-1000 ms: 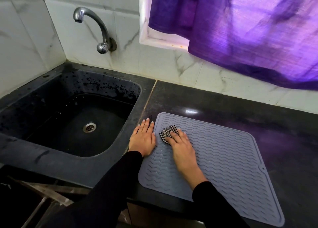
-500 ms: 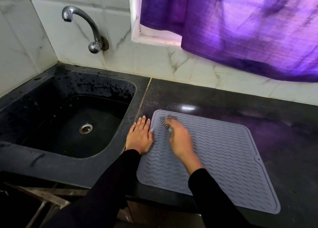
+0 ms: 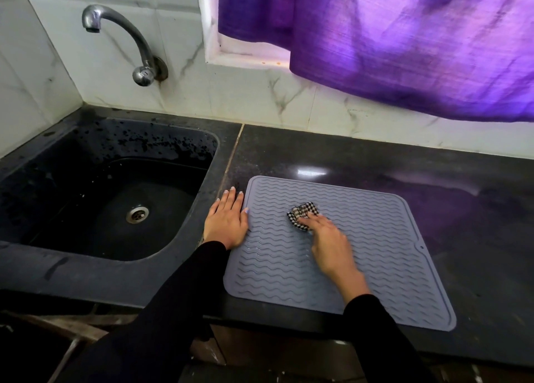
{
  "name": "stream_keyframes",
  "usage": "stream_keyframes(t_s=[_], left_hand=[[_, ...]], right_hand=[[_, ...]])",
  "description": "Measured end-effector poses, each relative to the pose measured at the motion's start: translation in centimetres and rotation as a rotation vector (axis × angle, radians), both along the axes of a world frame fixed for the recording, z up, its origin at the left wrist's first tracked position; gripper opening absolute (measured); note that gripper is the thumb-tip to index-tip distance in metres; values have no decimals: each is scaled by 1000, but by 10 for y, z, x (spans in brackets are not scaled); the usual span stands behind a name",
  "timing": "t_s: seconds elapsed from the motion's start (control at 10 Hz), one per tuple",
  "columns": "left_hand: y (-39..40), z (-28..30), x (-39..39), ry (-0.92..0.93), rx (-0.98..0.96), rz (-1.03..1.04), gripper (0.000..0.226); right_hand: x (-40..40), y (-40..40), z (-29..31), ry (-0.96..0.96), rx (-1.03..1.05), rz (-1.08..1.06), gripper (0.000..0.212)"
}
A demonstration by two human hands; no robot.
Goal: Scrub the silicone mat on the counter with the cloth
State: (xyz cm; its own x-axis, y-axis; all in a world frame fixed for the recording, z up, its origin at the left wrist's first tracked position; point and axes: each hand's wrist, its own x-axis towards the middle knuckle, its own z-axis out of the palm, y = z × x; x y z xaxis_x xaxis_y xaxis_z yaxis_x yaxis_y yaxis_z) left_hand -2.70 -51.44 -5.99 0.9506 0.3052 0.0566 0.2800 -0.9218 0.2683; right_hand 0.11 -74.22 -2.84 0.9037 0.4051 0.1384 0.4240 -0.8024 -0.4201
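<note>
A grey silicone mat [image 3: 375, 246] with wavy ridges lies flat on the dark counter [image 3: 462, 197], right of the sink. A small black-and-white checked cloth [image 3: 300, 212], bunched up, sits on the mat's upper middle. My right hand [image 3: 326, 238] presses down on the cloth with straight fingers laid over its near part. My left hand [image 3: 226, 219] lies flat, fingers straight, across the mat's left edge and the counter strip beside the sink.
A black sink [image 3: 109, 192] with a metal drain [image 3: 137, 213] fills the left side. A curved metal tap [image 3: 127, 41] juts from the tiled wall above it. A purple curtain [image 3: 404, 41] hangs over the window at the back right.
My right hand has slid the cloth rightward, from the mat's upper left corner toward its upper middle. My left hand has stayed on the mat's left edge.
</note>
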Motion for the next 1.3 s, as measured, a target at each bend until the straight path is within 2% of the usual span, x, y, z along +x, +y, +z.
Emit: stream_keyframes(t_s=[0.1,0.2,0.3,0.4,0.5,0.6,0.8,0.9,1.0,1.1,1.2,1.3], left_hand=[[-1,-1,1,-18,13,11,70],[-2,-2,2,-24,25,15,71],[-2,-2,1,-23,23,15,70],[-2,-2,1,-27,20,10,67],[-1,-2,1,-29,16,4,54],[0,-2,1,-27,6,-3,53],[1,-2,1,-29,-2,-5,53],[1,-3,1,-36,-4,-3,53],[0,-3,1,-50,-9,0,53],[1,-4,2,-52,-14,6,53],[3,-5,2,-41,-11,-2,56],[4,-6,3,-33,-13,-17,57]], right_hand=[[12,-12,19,208,394,-261,35],[-1,-4,34,110,541,-429,36],[-37,27,26,25,292,-166,40],[-61,45,-11,-102,10,-55,43],[-58,39,-17,-91,-75,6,47],[-52,22,-12,-133,-168,123,57],[-57,-18,-11,-213,-215,86,54],[-61,-30,6,-104,-212,-35,56],[-62,-27,32,144,-5,-318,52],[-72,-4,38,47,88,-263,56],[-89,13,15,16,-105,-45,59],[-94,13,1,-98,-219,-104,50]])
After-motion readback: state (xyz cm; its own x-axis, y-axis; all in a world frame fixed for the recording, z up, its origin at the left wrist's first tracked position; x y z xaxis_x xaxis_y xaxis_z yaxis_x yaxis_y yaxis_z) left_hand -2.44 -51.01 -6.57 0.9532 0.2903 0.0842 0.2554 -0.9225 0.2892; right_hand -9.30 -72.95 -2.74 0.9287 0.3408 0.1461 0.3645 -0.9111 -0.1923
